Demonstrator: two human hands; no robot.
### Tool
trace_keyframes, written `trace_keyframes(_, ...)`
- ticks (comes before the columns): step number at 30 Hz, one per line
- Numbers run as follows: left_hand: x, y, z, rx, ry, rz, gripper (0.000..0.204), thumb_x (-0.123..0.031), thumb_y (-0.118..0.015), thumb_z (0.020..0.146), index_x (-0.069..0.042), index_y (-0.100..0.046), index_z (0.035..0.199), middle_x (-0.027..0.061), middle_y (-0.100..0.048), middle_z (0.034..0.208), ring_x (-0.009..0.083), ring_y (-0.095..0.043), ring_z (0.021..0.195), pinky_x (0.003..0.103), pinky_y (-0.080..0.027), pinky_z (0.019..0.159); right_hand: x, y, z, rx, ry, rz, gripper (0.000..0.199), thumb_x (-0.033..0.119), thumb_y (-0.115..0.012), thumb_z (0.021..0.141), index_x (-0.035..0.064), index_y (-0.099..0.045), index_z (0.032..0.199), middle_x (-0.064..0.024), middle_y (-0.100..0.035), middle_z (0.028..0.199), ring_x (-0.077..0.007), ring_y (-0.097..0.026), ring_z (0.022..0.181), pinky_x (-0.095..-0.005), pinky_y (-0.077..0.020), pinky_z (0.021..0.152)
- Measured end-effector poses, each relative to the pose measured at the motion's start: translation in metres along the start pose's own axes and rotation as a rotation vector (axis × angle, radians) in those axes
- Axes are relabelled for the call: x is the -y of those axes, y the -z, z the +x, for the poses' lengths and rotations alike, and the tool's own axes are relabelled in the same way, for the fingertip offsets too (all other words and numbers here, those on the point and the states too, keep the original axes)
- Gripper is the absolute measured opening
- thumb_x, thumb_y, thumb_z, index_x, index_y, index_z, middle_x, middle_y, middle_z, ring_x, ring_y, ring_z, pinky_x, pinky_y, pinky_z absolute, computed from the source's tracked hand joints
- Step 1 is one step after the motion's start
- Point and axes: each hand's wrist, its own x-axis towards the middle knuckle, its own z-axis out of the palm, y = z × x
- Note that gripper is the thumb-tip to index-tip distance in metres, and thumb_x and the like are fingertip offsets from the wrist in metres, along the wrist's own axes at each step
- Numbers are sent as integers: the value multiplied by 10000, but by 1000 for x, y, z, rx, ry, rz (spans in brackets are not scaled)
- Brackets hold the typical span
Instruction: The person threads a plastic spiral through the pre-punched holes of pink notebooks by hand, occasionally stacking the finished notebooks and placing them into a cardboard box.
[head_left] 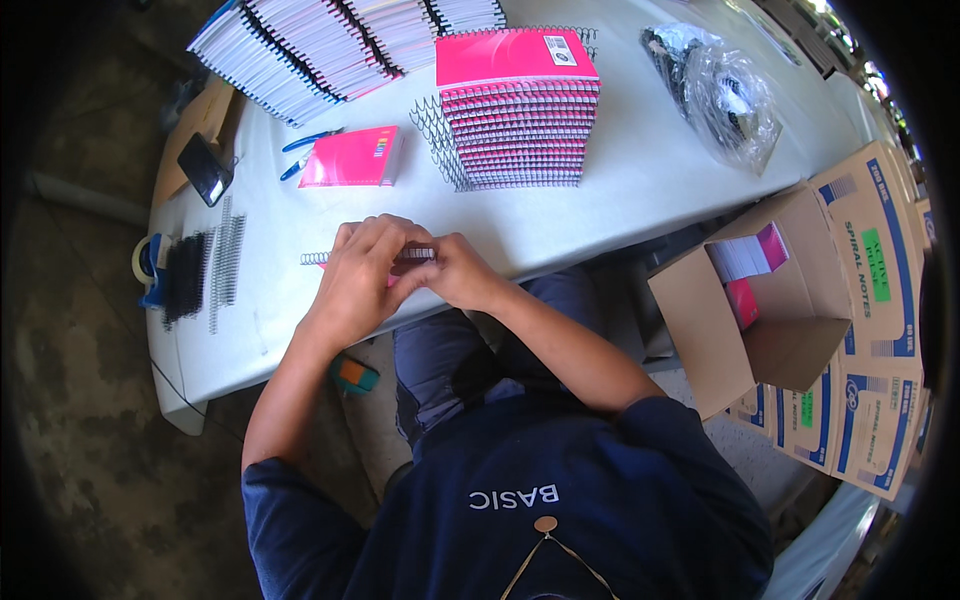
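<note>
Just left of the frame's centre, both hands meet at the near edge of the white table (620,190). The left hand (360,280) lies curled over a pink notebook (392,280) of which only a sliver shows under the fingers, and the right hand (455,270) comes in from the right, its fingertips pinched together with the left's on a dark wire spiral (412,256). Both hands are closed on the spiral — how firmly each grips, I cannot tell.

The spiral's long axis runs left to right across the frame, along the table's near edge; its free end (315,259) sticks out past the left hand toward the left. So the binding lies directly between the two sets of fingertips, equally near to each, with the loose length on the left hand's side.

Above the hands stands a tall stack of bound pink notebooks (520,125), with a single pink notebook (352,158) and blue-handled pliers (305,150) to its left. Spare black spirals (200,270) lie at the left edge of the table, beside a phone (205,168). At the right, an open cardboard box (770,300) holds more notebooks.
</note>
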Motion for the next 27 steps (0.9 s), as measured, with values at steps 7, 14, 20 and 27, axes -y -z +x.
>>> trace_keyframes(7, -2, 1, -1, 20, -29, 39, 225, -132, -692, 743, -87, -608, 947, 42, -598, 945, 213, -562, 875, 336, -360, 795, 2, -1, -3, 0, 46, 67, 144, 47, -639, 766, -37, -614, 879, -139, -643, 733, -133, -596, 680, -305, -461, 622)
trace_keyframes(14, -2, 0, 2, 4, -139, 247, 153, -121, -672, 745, -69, -591, 864, 49, -607, 901, 236, -576, 843, 359, -380, 806, 16, 2, -4, 29, -66, -165, 157, 75, -592, 800, -31, -606, 915, -207, -639, 809, -301, -651, 779, -353, -475, 668)
trace_keyframes(20, -19, 7, 9, -40, -145, 229, 211, -186, -719, 688, -91, -598, 832, 35, -599, 828, 237, -573, 828, 370, -381, 803, 22, 6, -19, 5, 12, -119, 250, 59, -570, 811, -12, -538, 1049, -213, -628, 883, -342, -628, 876, -363, -470, 740)
trace_keyframes(27, -32, 63, 73, -493, -131, 188, 253, -181, -754, 660, -85, -633, 861, 74, -611, 826, 249, -577, 794, 355, -420, 720, 142, 94, -3, -409, 663, -241, 222, 63, -632, 828, 25, -553, 1032, -125, -631, 1000, -185, -590, 997, -300, -477, 819)
